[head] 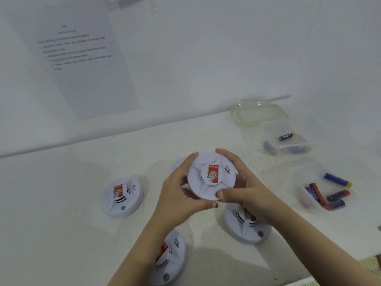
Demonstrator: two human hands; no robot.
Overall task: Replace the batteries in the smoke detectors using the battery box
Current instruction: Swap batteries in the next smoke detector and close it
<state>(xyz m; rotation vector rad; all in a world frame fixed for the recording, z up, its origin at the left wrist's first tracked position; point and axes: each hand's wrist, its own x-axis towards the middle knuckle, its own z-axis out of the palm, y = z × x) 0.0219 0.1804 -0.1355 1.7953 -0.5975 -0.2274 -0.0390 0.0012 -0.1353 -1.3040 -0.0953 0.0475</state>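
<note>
The left hand [181,188] and right hand [245,190] curled round the edge of a detector [212,178] held over the table [61,195]; it looked light, hard and smooth, so the edge seemed the best hold

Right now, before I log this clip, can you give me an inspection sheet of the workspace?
Surface: white speckled table.
Job's things: held detector raised off the table; left detector, near detector and right detector lie label up; far box holds at least one battery; near box holds several.
Clutter: lid behind the far box.
Grippers: left hand and right hand grip the held detector's rim.
Cables: nothing seen.
Surroundings: white wall, printed sheet, text unreadable.
</note>
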